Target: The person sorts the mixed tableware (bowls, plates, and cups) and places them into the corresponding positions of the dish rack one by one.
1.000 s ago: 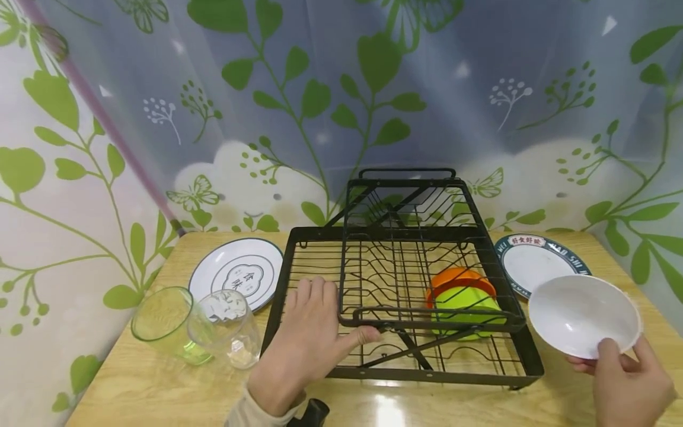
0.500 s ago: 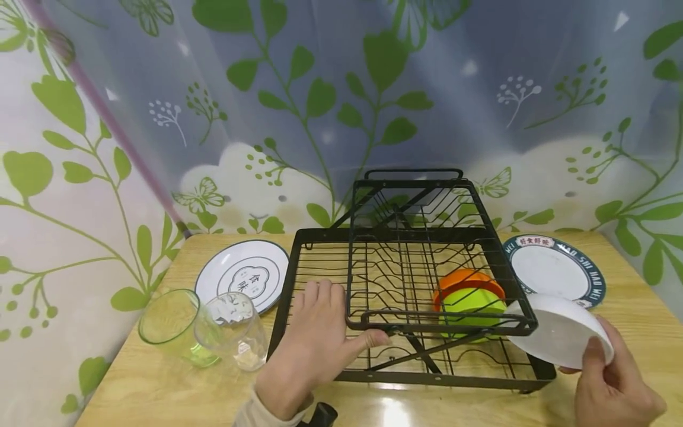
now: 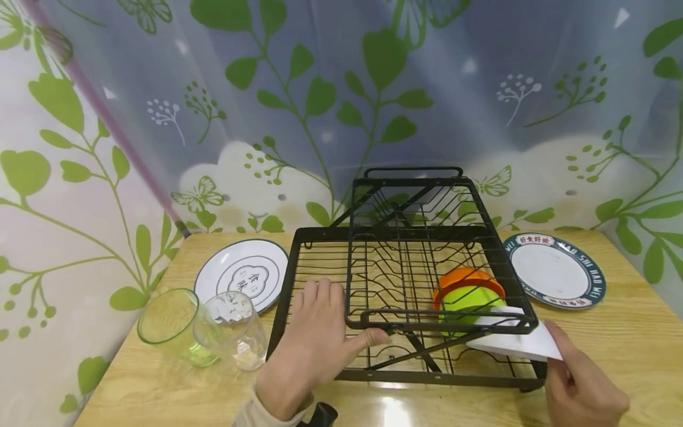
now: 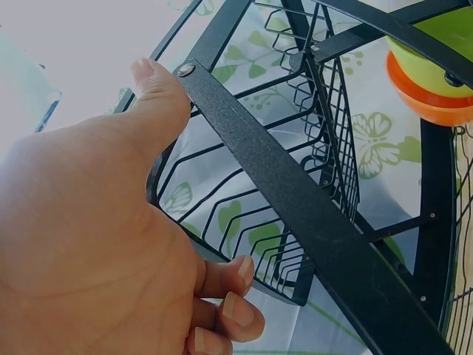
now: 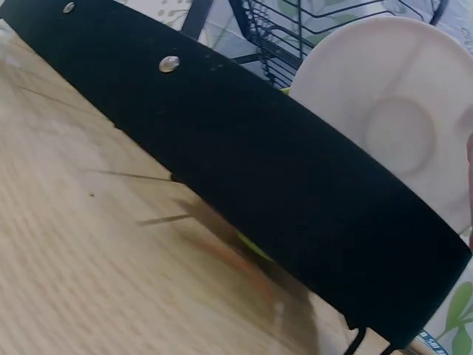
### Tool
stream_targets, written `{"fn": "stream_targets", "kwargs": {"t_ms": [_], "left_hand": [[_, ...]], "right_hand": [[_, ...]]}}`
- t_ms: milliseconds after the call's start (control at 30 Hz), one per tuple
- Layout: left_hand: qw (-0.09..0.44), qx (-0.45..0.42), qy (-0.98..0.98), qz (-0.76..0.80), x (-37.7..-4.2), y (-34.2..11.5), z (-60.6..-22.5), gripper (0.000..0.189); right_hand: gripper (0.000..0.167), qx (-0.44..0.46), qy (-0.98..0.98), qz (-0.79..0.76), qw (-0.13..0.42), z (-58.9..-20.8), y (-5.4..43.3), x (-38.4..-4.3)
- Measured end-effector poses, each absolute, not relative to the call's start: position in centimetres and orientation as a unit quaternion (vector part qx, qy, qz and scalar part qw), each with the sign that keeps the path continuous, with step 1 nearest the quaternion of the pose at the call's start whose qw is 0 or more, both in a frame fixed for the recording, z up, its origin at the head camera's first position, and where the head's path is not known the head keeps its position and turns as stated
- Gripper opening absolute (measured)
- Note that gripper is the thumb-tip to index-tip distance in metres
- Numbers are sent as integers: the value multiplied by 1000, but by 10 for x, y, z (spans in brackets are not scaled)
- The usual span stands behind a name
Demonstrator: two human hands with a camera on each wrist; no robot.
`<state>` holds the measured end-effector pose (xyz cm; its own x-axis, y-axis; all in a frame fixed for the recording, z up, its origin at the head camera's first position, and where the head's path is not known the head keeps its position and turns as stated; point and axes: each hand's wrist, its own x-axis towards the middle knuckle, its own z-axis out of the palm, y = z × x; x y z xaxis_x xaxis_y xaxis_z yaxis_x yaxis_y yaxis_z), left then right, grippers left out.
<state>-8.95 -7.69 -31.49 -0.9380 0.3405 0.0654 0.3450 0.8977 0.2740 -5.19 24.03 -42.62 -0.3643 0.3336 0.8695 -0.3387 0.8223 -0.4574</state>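
A black two-tier wire dish rack (image 3: 437,377) stands mid-table. My left hand (image 3: 315,338) grips the front left corner of its upper tier; in the left wrist view, thumb and curled fingertips show beside that corner. My right hand (image 3: 584,379) pinches a white bowl (image 3: 520,345) by its rim. The bowl is tilted on its side, partly under the upper tier at the rack's right end. Its round base (image 5: 403,133) faces the right wrist camera. Behind it, a green bowl (image 3: 466,301) leans against an orange bowl (image 3: 460,275) in the lower tier.
A green-tinted glass (image 3: 168,317) and a clear glass (image 3: 240,332) stand left of the rack, near a white plate (image 3: 224,261) with a blue rim. A teal-rimmed plate (image 3: 552,270) lies at right. A patterned curtain (image 3: 299,118) hangs behind the wooden table.
My right hand has moved left with the white bowl, from beside the rack to under its upper tier, turning the bowl on its side. My left hand keeps its place on the rack.
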Motion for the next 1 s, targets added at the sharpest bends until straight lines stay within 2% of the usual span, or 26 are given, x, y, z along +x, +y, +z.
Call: {"fn": "stream_targets", "kwargs": {"t_ms": [200, 300, 533, 667, 767, 867, 1000], "left_hand": [[3, -177, -973, -149, -86, -77, -317, 75], [14, -181, -972, -148, -86, -77, -317, 77], [17, -186, -971, -148, -87, -77, -315, 84], [25, -188, -971, -147, -88, -77, -315, 90], [28, -188, -971, -146, -89, -77, -315, 93], [24, -186, -971, -146, -89, -77, -315, 93], [23, -184, -971, -149, -89, -77, -315, 92]], "right_hand": [[33, 104, -775, 283, 555, -432, 237, -54], [36, 125, -781, 259, 554, -430, 234, -55], [41, 118, -811, 211, 533, -427, 230, -53], [39, 106, -804, 194, 551, -430, 230, -57], [41, 89, -816, 177, 543, -436, 233, -60], [49, 70, -854, 157, 491, -438, 237, -58], [18, 56, -889, 152, 429, -432, 235, -54]]}}
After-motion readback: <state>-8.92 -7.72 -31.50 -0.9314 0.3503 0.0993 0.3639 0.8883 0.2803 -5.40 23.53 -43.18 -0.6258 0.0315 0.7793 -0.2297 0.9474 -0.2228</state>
